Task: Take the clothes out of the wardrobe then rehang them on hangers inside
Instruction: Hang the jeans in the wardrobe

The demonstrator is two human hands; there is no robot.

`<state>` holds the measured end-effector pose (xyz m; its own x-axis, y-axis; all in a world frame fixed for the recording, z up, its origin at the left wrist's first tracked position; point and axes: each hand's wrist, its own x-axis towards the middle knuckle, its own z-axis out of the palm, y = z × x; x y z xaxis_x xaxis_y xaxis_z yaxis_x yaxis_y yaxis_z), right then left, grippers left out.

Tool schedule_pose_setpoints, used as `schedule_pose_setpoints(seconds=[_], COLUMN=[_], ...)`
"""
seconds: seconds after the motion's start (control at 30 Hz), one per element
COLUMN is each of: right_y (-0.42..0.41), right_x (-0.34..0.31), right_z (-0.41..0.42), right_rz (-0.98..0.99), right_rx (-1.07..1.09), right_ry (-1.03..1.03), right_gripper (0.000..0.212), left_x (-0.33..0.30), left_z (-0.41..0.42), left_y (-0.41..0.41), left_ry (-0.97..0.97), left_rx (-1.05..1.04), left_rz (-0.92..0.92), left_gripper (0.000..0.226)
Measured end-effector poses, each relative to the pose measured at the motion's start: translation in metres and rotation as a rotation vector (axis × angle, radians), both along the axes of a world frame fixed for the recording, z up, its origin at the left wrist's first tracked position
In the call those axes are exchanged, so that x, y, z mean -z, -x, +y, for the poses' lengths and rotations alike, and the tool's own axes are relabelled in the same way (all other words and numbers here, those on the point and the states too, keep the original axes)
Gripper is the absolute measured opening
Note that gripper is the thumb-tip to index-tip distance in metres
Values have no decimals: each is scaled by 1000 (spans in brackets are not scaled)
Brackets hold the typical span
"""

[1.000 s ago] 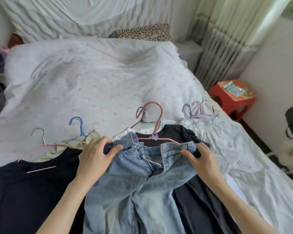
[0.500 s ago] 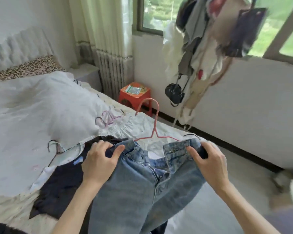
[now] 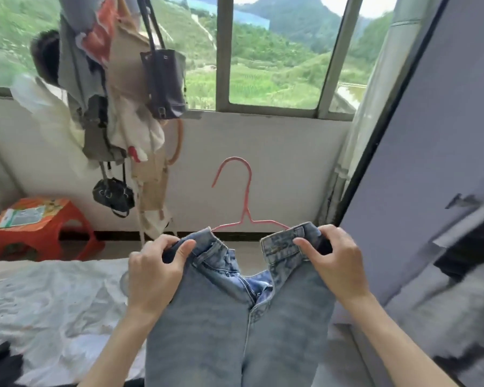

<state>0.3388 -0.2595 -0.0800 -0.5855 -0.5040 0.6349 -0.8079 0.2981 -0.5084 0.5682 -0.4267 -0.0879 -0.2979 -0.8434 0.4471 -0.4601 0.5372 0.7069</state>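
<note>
Jeans between two hands, hanger behind

The jeans (image 3: 235, 311) hang between the left hand (image 3: 154, 272) and right hand (image 3: 336, 263) (hanger (image 3: 245, 202) behind the waistband); stool (image 3: 37, 227) far left, wardrobe door (image 3: 430, 152) right.

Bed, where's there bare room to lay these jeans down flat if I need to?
The white sheet left of the left hand lies bare, bordered by the red stool behind and a dark garment at the lower corner. Right of the right hand it is crowded: the wardrobe door and grey and dark fabric.
</note>
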Motion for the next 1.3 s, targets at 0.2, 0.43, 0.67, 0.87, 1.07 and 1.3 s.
schedule_pose_setpoints(seconds=[0.2, 0.43, 0.67, 0.87, 1.07, 1.3], right_y=[97, 147, 148, 129, 92, 48], right_x=[-14, -17, -33, -35, -29, -24], right_z=[82, 184, 253, 283, 311, 344], right_rz=[113, 153, -162, -380, -423, -530], right_rx=[252, 527, 683, 811, 1034, 1307], right_ry=[-20, -106, -200, 4, 127, 280], right_gripper=[55, 66, 57, 38, 44, 50], left_x=[-10, -22, -33, -27, -18, -12], left_z=[29, 86, 141, 184, 253, 348], left_y=[144, 272, 377, 465, 495, 485], left_ry=[-44, 0, 105, 184, 198, 175], left_rx=[257, 621, 895, 1208, 1489, 1772], left_rz=[38, 40, 22, -57, -93, -208], left_gripper=[24, 12, 13, 24, 23, 30])
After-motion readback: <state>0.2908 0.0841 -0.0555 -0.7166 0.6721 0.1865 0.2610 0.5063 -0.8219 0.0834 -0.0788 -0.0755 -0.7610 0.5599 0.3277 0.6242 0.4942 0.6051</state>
